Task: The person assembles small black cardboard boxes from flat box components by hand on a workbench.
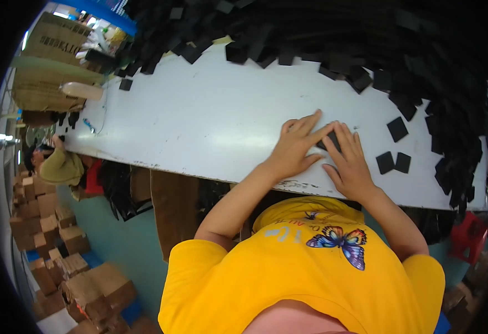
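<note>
My left hand [295, 146] and my right hand [348, 162] lie flat side by side on the white table [199, 122], near its front edge. Between their fingertips sits a small black square piece [329, 142], mostly covered. Fingers of both hands press on it, the left from the left side and the right from above. My yellow shirt with a butterfly print fills the bottom of the view.
Two black squares [394, 162] lie just right of my right hand, with another [397, 129] beyond them. A big heap of black squares [366, 39] covers the table's far and right sides. Another person [60, 166] sits at the left end. Cardboard boxes [60, 261] are stacked on the floor. A red stool [469, 234] stands at right.
</note>
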A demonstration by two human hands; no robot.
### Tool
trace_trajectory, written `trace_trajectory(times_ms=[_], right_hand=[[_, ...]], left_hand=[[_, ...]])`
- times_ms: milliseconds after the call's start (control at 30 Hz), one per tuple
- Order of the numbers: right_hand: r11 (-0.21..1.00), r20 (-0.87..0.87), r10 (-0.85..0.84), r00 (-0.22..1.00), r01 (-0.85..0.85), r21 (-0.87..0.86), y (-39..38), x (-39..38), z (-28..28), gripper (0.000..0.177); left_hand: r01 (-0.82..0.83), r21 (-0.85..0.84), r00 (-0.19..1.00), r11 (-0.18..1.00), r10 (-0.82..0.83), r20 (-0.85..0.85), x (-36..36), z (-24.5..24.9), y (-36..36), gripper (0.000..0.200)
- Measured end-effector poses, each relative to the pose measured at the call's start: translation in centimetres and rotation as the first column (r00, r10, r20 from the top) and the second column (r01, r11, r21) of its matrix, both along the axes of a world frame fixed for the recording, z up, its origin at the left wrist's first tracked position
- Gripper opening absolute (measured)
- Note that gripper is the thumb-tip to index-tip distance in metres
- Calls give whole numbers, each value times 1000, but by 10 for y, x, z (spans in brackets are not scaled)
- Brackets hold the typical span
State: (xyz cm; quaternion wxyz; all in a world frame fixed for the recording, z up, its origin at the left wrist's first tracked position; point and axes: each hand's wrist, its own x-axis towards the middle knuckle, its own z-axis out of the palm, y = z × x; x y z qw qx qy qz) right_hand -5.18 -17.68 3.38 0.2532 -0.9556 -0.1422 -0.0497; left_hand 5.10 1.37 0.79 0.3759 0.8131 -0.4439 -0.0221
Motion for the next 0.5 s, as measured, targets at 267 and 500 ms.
trace_trajectory(times_ms=[267, 500], right_hand=[[919, 457, -363, 812, 392, 33, -69, 75, 16, 43], [896, 273, -439, 856, 438, 68, -89, 113, -10, 39]], left_hand=[[-652, -359, 682, 668, 724, 109, 164, -19, 39, 66], [-631, -158, 747, 760, 650, 141, 232, -24, 38, 49]])
